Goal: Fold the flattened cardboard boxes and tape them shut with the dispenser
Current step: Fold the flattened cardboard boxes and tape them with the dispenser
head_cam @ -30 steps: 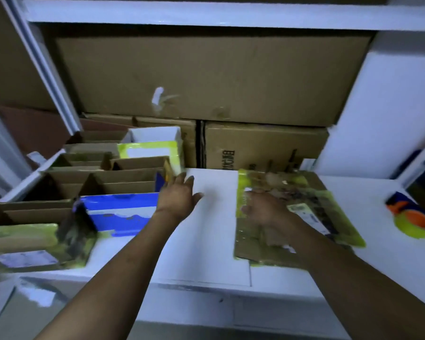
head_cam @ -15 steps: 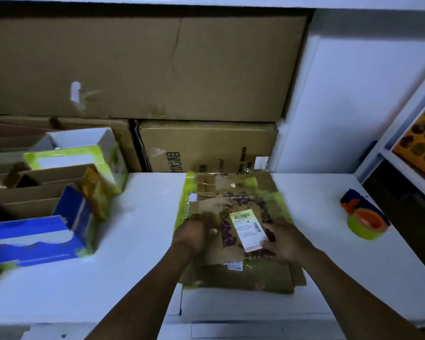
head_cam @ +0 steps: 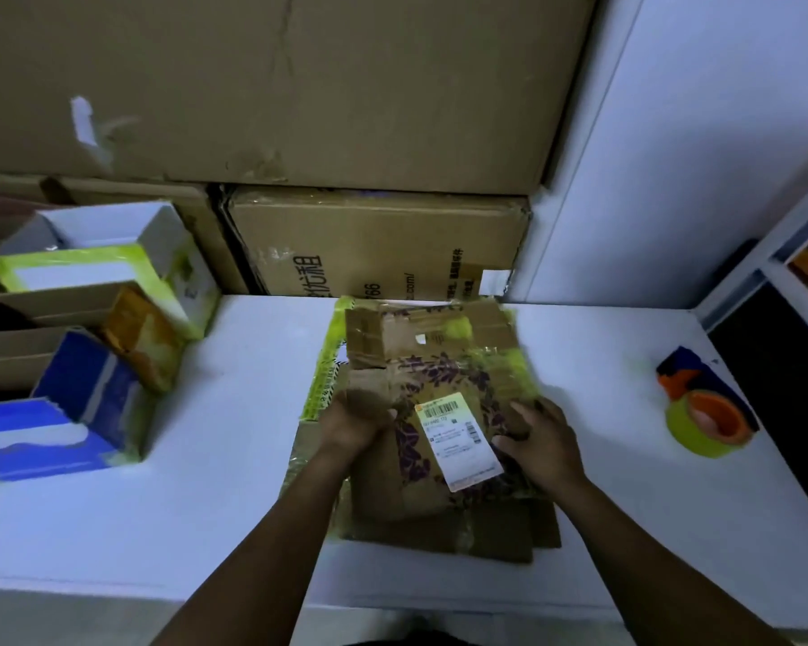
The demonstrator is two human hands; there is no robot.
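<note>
Stack of flattened cardboard boxes (head_cam: pixel 439 538) lies at frame centre on the white bench (head_cam: pixel 206 505), long axis running from lower edge to upper edge. Left grip (head_cam: pixel 355 424) and right grip (head_cam: pixel 544 442) each clasp a side of the top box (head_cam: pixel 439 380). Tape dispenser (head_cam: pixel 705 412) sits at right, apart.

White table (head_cam: pixel 206 505); stacked cartons (head_cam: pixel 374 244) behind.

We see only our two arms, each bare from the fingers down to where it leaves the bottom of the view. The left hand (head_cam: pixel 355 424) and right hand (head_cam: pixel 544 440) are bare, as are the left forearm (head_cam: pixel 271 543) and right forearm (head_cam: pixel 649 543). A dark strip (head_cam: pixel 393 642) at the bottom edge between them may be clothing; we cannot tell.
</note>
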